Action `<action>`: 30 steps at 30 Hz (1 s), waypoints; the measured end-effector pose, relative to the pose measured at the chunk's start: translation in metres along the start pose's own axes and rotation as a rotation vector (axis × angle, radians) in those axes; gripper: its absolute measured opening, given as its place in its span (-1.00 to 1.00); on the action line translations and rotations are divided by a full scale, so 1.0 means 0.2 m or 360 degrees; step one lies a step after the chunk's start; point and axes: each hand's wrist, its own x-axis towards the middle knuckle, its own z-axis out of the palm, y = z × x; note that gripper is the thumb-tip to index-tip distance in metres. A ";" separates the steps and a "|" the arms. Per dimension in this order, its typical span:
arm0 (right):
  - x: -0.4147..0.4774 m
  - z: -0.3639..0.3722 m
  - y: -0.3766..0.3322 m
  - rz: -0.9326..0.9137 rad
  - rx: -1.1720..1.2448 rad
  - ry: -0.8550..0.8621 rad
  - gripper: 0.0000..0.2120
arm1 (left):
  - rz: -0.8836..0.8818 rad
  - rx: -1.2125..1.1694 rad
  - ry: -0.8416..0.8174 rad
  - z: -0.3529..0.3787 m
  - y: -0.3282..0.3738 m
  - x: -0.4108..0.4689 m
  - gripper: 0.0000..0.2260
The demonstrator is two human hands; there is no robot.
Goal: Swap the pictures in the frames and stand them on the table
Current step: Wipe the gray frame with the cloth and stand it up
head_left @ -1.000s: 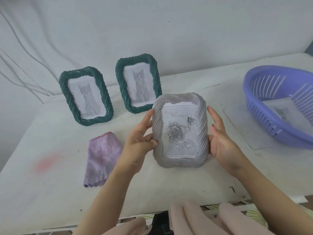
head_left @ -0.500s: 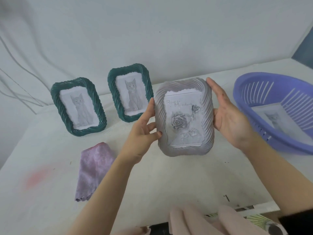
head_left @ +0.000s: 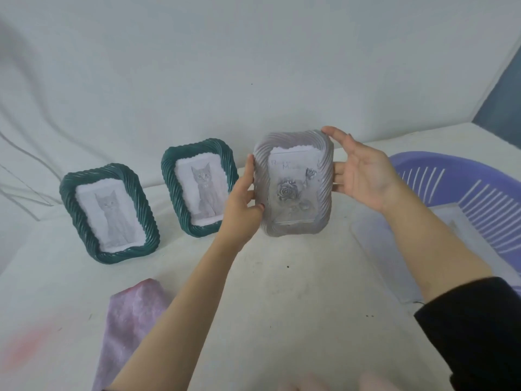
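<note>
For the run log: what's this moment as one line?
left hand: grips grey ribbed rose-picture frame | right hand: straight fingers touch its right edge | green ribbed cat-picture frames: upright on white table

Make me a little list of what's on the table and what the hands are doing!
hands: left hand grips the grey frame by its left edge; right hand touches its right edge with straight fingers
grey frame: upright, rose picture facing us; cannot tell if it touches the table
green frames: left green frame and right green frame stand on the table, each showing a cat
cloth: purple cloth lies at the front left
basket: purple basket sits on the right
</note>
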 end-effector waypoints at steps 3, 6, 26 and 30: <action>0.05 -0.01 0.01 0.0009 -0.0037 0.0042 -0.68 | -0.0011 0.0047 0.0050 0.03 -0.04 0.04 -0.18; 0.10 -0.01 0.02 -0.0029 -0.0112 0.0092 -0.71 | -0.0027 0.0039 0.0088 0.05 -0.05 0.07 -0.17; 0.16 0.02 0.28 -0.0224 0.0075 0.0268 -0.50 | 0.0008 0.0045 0.0075 0.03 -0.13 0.13 -0.19; 0.19 -0.01 0.25 -0.0238 0.0059 0.0284 -0.49 | 0.0017 0.0059 0.0092 0.05 -0.12 0.17 -0.19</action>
